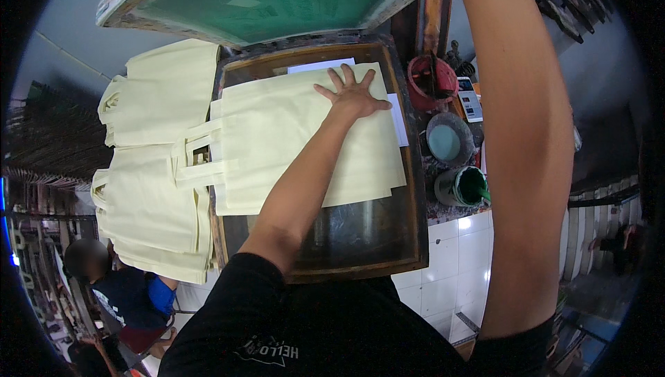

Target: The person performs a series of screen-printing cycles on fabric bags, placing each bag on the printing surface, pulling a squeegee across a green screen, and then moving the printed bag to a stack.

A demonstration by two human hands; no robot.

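A cream cloth tote bag (277,124) lies on a dark framed printing board (360,238), its handles toward the left. My left hand (355,98) rests flat on the bag near its far right corner, fingers spread, holding nothing. Above the board's far side a screen-printing frame (235,41) with green mesh (277,3) is raised at a tilt. My right forearm (519,100) stretches up past the right end of that frame. The right hand itself is beyond the upper edge of the picture. White sheets (398,120) stick out from beneath the bag.
Stacks of cream bags (156,200) lie left of the board. To the right stand a red bucket (431,80), a grey bowl (447,140) of pale liquid and a pot of green ink (463,186), beside a phone (470,100). Someone (131,294) sits at lower left.
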